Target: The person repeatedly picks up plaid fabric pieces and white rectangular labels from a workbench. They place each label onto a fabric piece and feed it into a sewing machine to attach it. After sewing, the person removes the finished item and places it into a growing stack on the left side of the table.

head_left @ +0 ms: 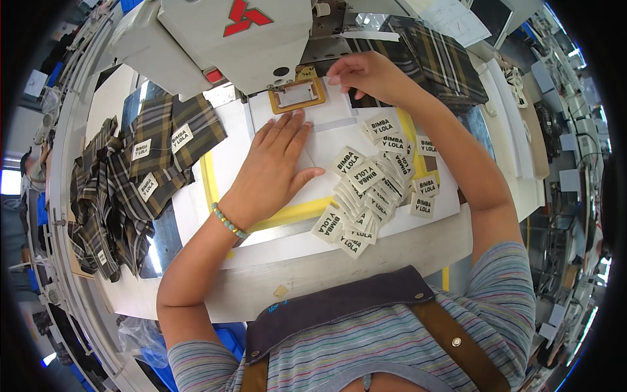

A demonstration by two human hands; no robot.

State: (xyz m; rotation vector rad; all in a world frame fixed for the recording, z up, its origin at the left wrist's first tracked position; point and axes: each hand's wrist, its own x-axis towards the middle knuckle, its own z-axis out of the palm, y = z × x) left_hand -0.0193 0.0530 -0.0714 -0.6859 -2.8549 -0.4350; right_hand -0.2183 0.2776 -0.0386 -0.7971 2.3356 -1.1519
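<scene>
My left hand (277, 160) lies palm down on a white plate (326, 108), its fingers stretched out and the thumb apart. Its fingertips reach the near edge of a brass-coloured clamp frame (297, 97) beneath the head of a white sewing machine (235, 46). Beyond the plate's right side, my right hand (369, 75) hovers with loosely bent fingers, near a stack of folded plaid fabric (450, 62). Nothing shows in its fingers. A heap of cream square labels (366, 175) with dark print lies to the right of my left hand.
At the left, a pile of plaid fabric pieces (153, 140) bears similar cream labels. Yellow tape (294, 213) borders the white work surface. A clear plastic bag (144, 343) and a blue bin (228, 340) are below the table's front edge.
</scene>
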